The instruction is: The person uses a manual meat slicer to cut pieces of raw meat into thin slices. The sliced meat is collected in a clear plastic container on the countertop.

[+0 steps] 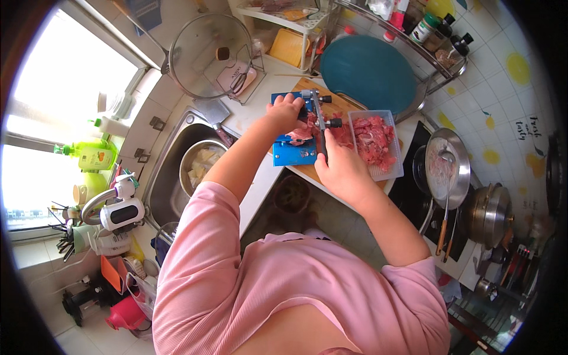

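A blue manual meat slicer (293, 154) rests on a wooden cutting board (339, 105). My left hand (287, 111) presses down on the slicer's far part, beside a piece of raw meat (301, 134); its palm side is hidden. My right hand (339, 166) is closed around the black handle of the slicer's blade (317, 108). Right of the blade, sliced meat lies on the board, and more raw meat slices (374, 137) fill a clear plastic container (398, 153) at the board's right side.
At the left, a sink (162, 186) holds a metal bowl (183, 171); a cleaver (213, 111) lies by its rim. A glass lid (191, 66) stands behind. A teal oval board (368, 73) leans behind the container. On the right, a steel pan (459, 177) with a ladle sits over the cooktop.
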A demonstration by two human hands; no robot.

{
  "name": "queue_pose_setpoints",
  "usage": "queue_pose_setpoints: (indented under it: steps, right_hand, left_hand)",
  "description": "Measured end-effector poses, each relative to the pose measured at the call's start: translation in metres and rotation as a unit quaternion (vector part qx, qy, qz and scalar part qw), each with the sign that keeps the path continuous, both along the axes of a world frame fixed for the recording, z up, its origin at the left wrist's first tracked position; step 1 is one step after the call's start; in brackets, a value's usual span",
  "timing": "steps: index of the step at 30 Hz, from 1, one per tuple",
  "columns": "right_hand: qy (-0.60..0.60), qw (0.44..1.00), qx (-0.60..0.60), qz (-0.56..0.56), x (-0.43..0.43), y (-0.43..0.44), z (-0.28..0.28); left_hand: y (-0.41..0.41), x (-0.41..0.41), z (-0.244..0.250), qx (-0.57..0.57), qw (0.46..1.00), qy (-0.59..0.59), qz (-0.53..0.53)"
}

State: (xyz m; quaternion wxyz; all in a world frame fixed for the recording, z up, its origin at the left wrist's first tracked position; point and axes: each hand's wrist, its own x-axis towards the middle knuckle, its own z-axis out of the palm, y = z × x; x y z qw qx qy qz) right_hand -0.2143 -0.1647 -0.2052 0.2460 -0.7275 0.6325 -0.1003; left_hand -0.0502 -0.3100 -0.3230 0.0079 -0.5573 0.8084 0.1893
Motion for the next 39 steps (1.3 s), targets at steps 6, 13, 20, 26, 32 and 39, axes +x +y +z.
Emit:
queue_pose_setpoints:
  steps: [6, 13, 20, 26, 32, 39]
  right_hand:
    - [-0.034, 0.998, -0.047, -0.010, 0.006, -0.019, 0.008]
    - [-0.070, 0.993, -0.080, -0.054, 0.012, 0.077, -0.149]
    - [-0.074, 0.987, -0.135, -0.048, 0.005, 0.006, -0.024]
    - [-0.124, 0.978, -0.145, -0.086, 0.013, 0.044, -0.084]
    - [-0.156, 0.977, -0.119, -0.079, 0.005, 0.070, -0.134]
    - [-0.133, 0.970, -0.192, -0.064, -0.010, 0.093, -0.235]
  left_hand:
    - [0.004, -0.002, -0.005, -0.012, 1.000, -0.004, 0.014]
    - [0.001, 0.002, -0.007, -0.016, 1.000, -0.008, 0.000]
    - [0.009, 0.001, -0.007, -0.039, 0.999, -0.010, 0.007]
    - [0.010, -0.002, -0.009, -0.068, 0.998, -0.017, 0.008]
    - [0.012, -0.003, -0.009, -0.056, 0.998, -0.019, 0.003]
    - [0.006, -0.007, -0.008, -0.062, 0.998, -0.009, 0.000]
